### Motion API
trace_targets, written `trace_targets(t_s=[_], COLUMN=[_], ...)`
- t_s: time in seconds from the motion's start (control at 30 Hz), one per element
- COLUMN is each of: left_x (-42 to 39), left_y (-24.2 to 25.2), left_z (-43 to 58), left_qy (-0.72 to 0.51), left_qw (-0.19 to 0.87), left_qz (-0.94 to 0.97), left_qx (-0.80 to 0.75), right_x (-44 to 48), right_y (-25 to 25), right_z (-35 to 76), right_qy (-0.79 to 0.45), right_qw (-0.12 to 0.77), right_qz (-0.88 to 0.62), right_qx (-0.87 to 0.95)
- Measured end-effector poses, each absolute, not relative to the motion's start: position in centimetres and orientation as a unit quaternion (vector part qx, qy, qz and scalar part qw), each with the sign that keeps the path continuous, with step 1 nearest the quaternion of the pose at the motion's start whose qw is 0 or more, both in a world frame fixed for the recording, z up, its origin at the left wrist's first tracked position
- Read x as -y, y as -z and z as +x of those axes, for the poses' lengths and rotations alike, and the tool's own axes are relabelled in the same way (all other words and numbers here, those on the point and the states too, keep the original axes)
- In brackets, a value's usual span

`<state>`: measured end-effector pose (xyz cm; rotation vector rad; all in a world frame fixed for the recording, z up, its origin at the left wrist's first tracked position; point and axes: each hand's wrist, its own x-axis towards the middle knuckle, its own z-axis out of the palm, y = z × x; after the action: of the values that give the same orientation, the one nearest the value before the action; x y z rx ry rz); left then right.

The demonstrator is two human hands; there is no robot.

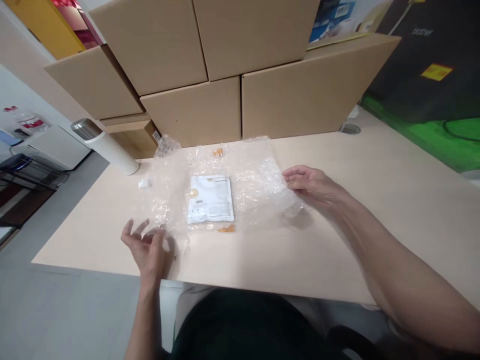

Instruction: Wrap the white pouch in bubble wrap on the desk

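Observation:
A sheet of clear bubble wrap (251, 180) lies spread over the table, wrinkled and raised at its right end. Near its middle rests a flat white pouch (210, 200) with small print and a round gold mark. My right hand (313, 185) has its fingers closed on the lifted right edge of the wrap. At the lower left corner of the wrap, my left hand (146, 247) has its fingers spread and bent, with the thumb close to the plastic. Bits of orange tape (226, 228) stick to the near and far edges of the wrap.
Stacked cardboard boxes (191, 112) form a wall along the table's back. A white bottle with a metal cap (112, 150) stands at the back left. A small crumpled white piece (144, 183) lies near it. The wooden table (397, 200) extends right.

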<state>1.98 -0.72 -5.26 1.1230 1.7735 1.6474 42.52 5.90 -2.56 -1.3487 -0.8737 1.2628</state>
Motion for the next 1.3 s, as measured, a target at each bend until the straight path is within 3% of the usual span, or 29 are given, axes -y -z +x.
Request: trace_targets(t_s=[0.13,0.27,0.43,0.63,0.73,0.87,0.97,1.13,1.3], left_x=[2.2,2.4,2.2,3.7,4.3,3.9,2.7,0.0,-0.9], left_y=[6.2,6.1,5.5,5.0,4.7,3.6,2.6,2.3,3.0], left_z=[0.3,0.9,2.8,3.2,3.4,5.3,7.7,10.6,10.5], left_qy=[-0.548,-0.466,-0.275,-0.197,-0.213,-0.344,-0.338,-0.168,-0.193], left_qw=[0.075,-0.074,-0.024,0.025,0.003,-0.106,-0.013,0.152,0.225], left_qz=[0.449,0.557,0.673,0.688,0.705,0.689,0.7,0.683,0.65], left_qx=[-0.702,-0.684,-0.686,-0.698,-0.676,-0.63,-0.628,-0.694,-0.699], right_x=[-6.0,-5.9,-4.9,-3.1,-1.9,-0.7,-0.3,-0.2,-0.1], right_y=[3.2,3.1,2.0,1.5,2.1,2.9,3.1,2.9,3.0], right_z=[42.3,41.6,40.3,40.7,41.8,42.7,42.7,42.4,42.7], right_qy=[-0.552,-0.569,-0.626,-0.619,-0.619,-0.601,-0.603,-0.612,-0.607], right_qw=[0.478,0.493,0.452,0.442,0.424,0.439,0.449,0.464,0.476], right_qz=[-0.587,-0.587,-0.555,-0.585,-0.608,-0.627,-0.628,-0.607,-0.595], right_qx=[0.349,0.298,0.309,0.282,0.258,0.232,0.202,0.203,0.224])
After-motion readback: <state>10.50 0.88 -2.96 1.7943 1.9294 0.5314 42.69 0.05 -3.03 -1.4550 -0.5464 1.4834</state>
